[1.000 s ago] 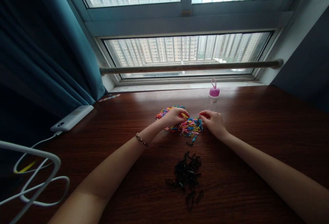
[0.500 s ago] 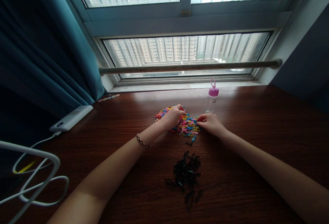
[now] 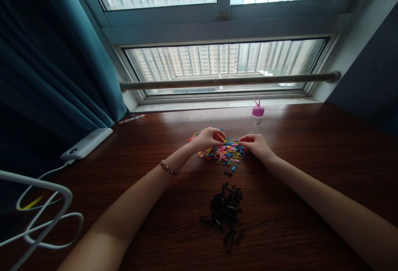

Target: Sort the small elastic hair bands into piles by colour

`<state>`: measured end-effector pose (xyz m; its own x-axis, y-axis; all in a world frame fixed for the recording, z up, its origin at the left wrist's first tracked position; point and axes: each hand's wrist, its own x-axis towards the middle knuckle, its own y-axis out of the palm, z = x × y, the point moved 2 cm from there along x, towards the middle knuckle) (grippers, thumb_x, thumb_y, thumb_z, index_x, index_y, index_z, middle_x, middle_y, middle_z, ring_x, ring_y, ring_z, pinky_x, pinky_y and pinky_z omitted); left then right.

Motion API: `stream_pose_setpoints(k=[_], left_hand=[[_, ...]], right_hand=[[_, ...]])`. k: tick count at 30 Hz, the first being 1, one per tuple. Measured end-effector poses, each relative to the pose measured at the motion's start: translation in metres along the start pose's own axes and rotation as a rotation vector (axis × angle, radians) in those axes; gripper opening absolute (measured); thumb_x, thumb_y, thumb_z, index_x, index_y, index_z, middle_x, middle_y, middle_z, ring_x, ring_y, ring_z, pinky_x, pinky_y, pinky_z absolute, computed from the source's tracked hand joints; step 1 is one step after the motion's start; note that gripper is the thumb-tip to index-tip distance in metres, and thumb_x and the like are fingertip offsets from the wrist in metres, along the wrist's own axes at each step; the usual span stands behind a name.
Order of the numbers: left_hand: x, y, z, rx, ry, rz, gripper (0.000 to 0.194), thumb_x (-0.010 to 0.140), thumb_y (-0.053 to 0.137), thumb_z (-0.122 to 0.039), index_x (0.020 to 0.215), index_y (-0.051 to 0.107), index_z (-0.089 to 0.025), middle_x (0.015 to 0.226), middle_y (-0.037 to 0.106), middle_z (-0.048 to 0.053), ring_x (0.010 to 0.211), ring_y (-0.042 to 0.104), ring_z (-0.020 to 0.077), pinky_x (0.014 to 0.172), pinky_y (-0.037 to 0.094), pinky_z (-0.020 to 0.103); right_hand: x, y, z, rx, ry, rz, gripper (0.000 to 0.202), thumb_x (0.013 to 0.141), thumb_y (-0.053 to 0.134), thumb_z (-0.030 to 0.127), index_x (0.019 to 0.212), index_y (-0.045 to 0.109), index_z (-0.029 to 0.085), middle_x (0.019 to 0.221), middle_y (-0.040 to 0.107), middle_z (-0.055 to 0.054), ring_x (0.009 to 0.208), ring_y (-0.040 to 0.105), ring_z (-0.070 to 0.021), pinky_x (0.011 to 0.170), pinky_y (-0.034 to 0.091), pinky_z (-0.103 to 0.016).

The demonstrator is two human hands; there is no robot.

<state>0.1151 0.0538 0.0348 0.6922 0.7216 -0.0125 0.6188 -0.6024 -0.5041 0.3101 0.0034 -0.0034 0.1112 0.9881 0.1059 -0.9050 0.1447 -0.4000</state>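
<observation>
A pile of small colourful bands (image 3: 228,153), pink, yellow and blue, lies on the dark wooden table (image 3: 298,217). My left hand (image 3: 212,138) is over the pile's left part, its fingers curled down and pressed together at the bands; what they hold, if anything, is too small to name. At the pile's right edge, my right hand (image 3: 253,143) has thumb and fingertips pinched together, with the contents too small to make out. Nearer to me lies a heap of black bands (image 3: 225,208), touched by neither hand. One small dark piece (image 3: 228,173) sits between the two heaps.
A clear bottle with a pink lid (image 3: 258,111) stands behind my right hand. On the left lie a white power strip (image 3: 87,143) and looped white cables (image 3: 66,196), beside a blue curtain (image 3: 93,76). A metal rail (image 3: 230,81) crosses the window behind the table.
My left hand has shifted slightly right and toward me over the colourful bands. My right hand has moved slightly up at the pile's edge. The black heap has not moved.
</observation>
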Motion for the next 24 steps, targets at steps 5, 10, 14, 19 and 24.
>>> stream_pose_setpoints(k=[5,10,14,19,24], left_hand=[[-0.011,0.009,-0.018,-0.138,-0.056,0.292,0.025,0.063,0.069,-0.022,0.085,0.062,-0.011,0.071,0.066,0.004,0.063,0.06,0.0116,0.057,0.047,0.021],[-0.029,0.035,-0.04,-0.158,-0.004,0.732,0.027,0.063,0.071,-0.023,0.087,0.062,-0.014,0.076,0.066,0.003,0.067,0.061,0.013,0.06,0.048,0.022],[-0.041,0.051,-0.049,-0.142,0.008,0.955,0.027,0.062,0.072,-0.025,0.084,0.063,-0.012,0.075,0.066,0.003,0.069,0.062,0.0151,0.062,0.049,0.023],[-0.039,0.044,-0.047,-0.088,0.026,0.91,0.025,0.061,0.072,-0.027,0.081,0.065,-0.013,0.073,0.066,0.003,0.067,0.06,0.0141,0.06,0.048,0.022],[-0.019,0.012,-0.028,0.135,-0.014,0.434,0.012,0.066,0.066,-0.023,0.071,0.065,-0.012,0.061,0.062,0.0,0.056,0.056,0.0101,0.052,0.042,0.019]], right_hand=[[-0.003,-0.001,0.007,0.119,0.023,-0.028,0.026,0.062,0.062,0.03,0.078,0.07,0.011,0.072,0.069,-0.007,0.062,0.059,-0.0159,0.056,0.044,-0.024],[-0.007,-0.001,0.016,0.195,0.056,-0.011,0.029,0.06,0.063,0.029,0.081,0.07,0.01,0.069,0.068,-0.007,0.058,0.056,-0.0134,0.051,0.041,-0.022],[-0.009,0.0,0.018,0.243,0.071,-0.01,0.027,0.057,0.066,0.026,0.078,0.069,0.009,0.069,0.067,-0.006,0.057,0.054,-0.0116,0.052,0.041,-0.022],[-0.009,-0.002,0.019,0.291,0.087,-0.013,0.027,0.058,0.067,0.029,0.077,0.067,0.009,0.067,0.064,-0.005,0.055,0.054,-0.0104,0.049,0.041,-0.02],[-0.019,0.002,0.035,0.112,0.07,0.113,0.023,0.061,0.065,0.031,0.071,0.066,0.01,0.058,0.061,-0.004,0.05,0.052,-0.0107,0.042,0.039,-0.019]])
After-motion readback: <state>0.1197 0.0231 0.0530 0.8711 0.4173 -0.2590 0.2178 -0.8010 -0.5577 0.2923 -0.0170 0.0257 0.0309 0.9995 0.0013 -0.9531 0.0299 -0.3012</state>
